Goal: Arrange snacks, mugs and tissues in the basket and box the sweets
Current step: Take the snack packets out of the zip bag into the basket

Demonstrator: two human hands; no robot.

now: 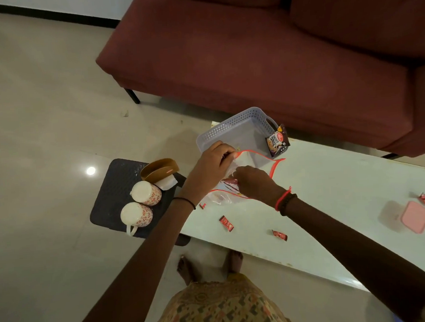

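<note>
Both hands work on a clear red-edged plastic bag (247,173) just in front of the lavender basket (232,129): the left hand (211,161) pinches the bag's rim, while the right hand (252,180) grips its middle, fingers closed on the plastic. The snack step seems to be in hand; next the bag must be lifted over the basket's near wall. A peanut packet (277,140) already leans in the basket's right end. Red sweets (226,223) lie scattered nearer the person than the basket, the pink box (415,217) far to its right, and the two mugs (144,203) and tissue holder (159,170) wait on a dark stool (109,192) to its left.

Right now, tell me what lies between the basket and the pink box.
Head view: mostly bare table, with the snack packet leaning at the basket and one sweet beside the pink box.
</note>
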